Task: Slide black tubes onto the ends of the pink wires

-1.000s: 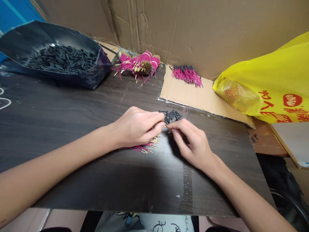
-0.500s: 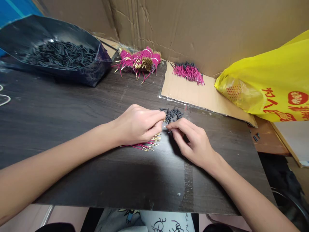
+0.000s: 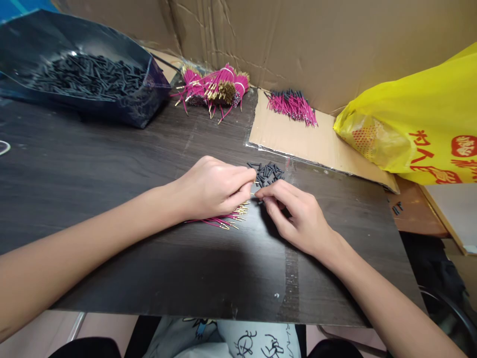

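Observation:
My left hand [image 3: 223, 188] is closed in a pinch, with gold wire tips poking out past its fingertips; the rest of those wires is hidden in the hand. Under it, pink wires with gold pin ends [image 3: 223, 221] lie on the dark table. Facing it, my right hand [image 3: 296, 211] is closed too, its thumb and forefinger meeting close to the gold tips. What sits between those fingertips is too small to make out. Just beyond both hands is a small heap of short black sleeves [image 3: 269, 171].
A dark bag of black sleeves [image 3: 93, 77] stands at the back left. Bundled pink wires [image 3: 219, 89] sit by the cardboard wall. Pink wires with black ends [image 3: 292, 107] rest on a cardboard sheet [image 3: 290, 141], beside a yellow plastic bag [image 3: 413, 114].
The view has shifted slightly, so the table's things appear a little higher. Both hands stay nearly in place, fingertips still close together.

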Demonstrator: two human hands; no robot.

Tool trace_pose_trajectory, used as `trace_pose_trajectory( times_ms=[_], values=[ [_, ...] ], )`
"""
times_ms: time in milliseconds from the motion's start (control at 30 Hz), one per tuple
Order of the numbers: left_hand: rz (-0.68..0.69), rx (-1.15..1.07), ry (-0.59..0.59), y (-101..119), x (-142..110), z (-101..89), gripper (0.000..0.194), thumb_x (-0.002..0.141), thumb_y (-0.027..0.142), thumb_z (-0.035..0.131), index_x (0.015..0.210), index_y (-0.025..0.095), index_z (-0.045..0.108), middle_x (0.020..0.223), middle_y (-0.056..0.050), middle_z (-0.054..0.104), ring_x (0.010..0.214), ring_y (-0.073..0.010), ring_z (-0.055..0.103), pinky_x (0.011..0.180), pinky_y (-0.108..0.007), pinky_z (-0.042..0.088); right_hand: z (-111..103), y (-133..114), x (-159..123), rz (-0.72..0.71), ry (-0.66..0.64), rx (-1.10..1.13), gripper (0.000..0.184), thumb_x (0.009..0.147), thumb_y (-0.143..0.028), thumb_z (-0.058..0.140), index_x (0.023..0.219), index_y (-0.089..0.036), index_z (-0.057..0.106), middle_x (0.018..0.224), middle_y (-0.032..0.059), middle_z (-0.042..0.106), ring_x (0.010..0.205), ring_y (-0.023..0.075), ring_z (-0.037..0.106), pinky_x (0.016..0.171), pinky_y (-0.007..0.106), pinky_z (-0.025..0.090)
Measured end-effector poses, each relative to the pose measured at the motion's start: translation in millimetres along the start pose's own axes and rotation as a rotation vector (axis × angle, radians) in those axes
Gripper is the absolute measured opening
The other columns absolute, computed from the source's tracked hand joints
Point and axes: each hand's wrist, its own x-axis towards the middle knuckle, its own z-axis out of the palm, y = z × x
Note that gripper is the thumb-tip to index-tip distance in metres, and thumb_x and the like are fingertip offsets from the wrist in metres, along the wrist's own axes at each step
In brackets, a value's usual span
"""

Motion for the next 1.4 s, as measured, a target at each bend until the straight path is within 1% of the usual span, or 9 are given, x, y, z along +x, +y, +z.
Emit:
trace_pose_trajectory(
  times_ms=[133, 367, 900, 1133, 1400],
  values=[
    [0.002, 0.016, 0.003, -0.5, -0.3, 1.5, 0.022, 0.098, 0.018, 0.047, 0.080, 0.019, 0.059, 0.065, 0.004, 0.060, 0.055, -0.0123, 0.052, 0.058, -0.029, 0.034, 0.3, 0.4, 0.4, -0.002, -0.008, -0.003, 0.019, 0.102, -0.013, 0.050, 0.113, -0.017, 0.064, 0.103, 0.0042, 0.070, 0.090, 0.0141, 0.067, 0.080, 0.028, 0.053],
    [-0.013, 0.004, -0.026, -0.3, -0.7, 0.8, 0.022, 0.099, 0.020, 0.046, 0.082, 0.019, 0.060, 0.067, 0.004, 0.063, 0.056, -0.0132, 0.055, 0.058, -0.030, 0.034, -0.1, -0.3, 1.6, -0.012, -0.015, -0.006, 0.019, 0.103, -0.013, 0.049, 0.113, -0.017, 0.065, 0.101, 0.0040, 0.069, 0.089, 0.0135, 0.066, 0.077, 0.026, 0.052],
    [-0.018, 0.019, -0.033, 1.8, 0.4, 1.7, 0.022, 0.099, 0.021, 0.046, 0.081, 0.019, 0.059, 0.067, 0.003, 0.063, 0.056, -0.0127, 0.054, 0.058, -0.029, 0.033, -0.9, -0.6, 1.6, -0.021, -0.030, -0.008, 0.019, 0.102, -0.012, 0.050, 0.111, -0.016, 0.066, 0.102, 0.0044, 0.070, 0.093, 0.0143, 0.067, 0.083, 0.027, 0.052],
    [-0.057, -0.002, -0.099, 2.0, 1.4, -0.4, 0.024, 0.099, 0.023, 0.044, 0.082, 0.018, 0.060, 0.068, 0.002, 0.065, 0.057, -0.0125, 0.055, 0.059, -0.029, 0.031, -0.6, -0.2, 0.8, -0.032, -0.030, -0.014, 0.019, 0.102, -0.013, 0.049, 0.111, -0.017, 0.066, 0.101, 0.0051, 0.071, 0.092, 0.0151, 0.067, 0.082, 0.028, 0.053],
    [-0.083, 0.007, -0.135, 1.6, 0.4, -0.3, 0.024, 0.100, 0.024, 0.043, 0.083, 0.019, 0.060, 0.070, 0.001, 0.066, 0.059, -0.0129, 0.057, 0.059, -0.030, 0.032, -1.5, -0.1, 0.7, -0.034, -0.030, -0.009, 0.019, 0.102, -0.013, 0.050, 0.111, -0.017, 0.066, 0.102, 0.0053, 0.071, 0.094, 0.0155, 0.067, 0.084, 0.029, 0.054]
  ],
)
